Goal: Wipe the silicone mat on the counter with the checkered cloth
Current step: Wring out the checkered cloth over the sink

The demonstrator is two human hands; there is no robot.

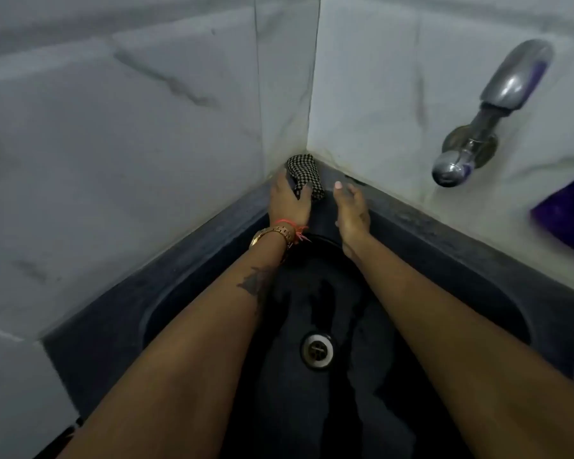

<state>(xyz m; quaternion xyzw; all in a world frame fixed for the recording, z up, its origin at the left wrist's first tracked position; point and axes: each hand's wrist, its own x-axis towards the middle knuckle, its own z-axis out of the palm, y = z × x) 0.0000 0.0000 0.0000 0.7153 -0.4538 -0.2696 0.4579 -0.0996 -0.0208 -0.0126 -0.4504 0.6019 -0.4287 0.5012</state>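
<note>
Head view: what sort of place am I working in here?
Likely a kitchen sink corner: a dark sink with a drain, a wall tap and tiled walls.

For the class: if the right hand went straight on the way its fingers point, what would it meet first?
Probably the tiled wall at the corner behind the sink rim; the right hand passes beside the checkered cloth, though depth is unclear.

A sink (186,293) was set into the corner where two tiled walls (146,127) met. The drain (317,350) lay in the basin's bottom, near its middle. The checkered cloth (304,173) was bunched on the rim at the far corner, against both walls. The left hand (290,202) was laid on it; the right hand (350,207) was held just beside, to the right. A tap (487,117) was mounted on the right wall, above the rim.
</note>
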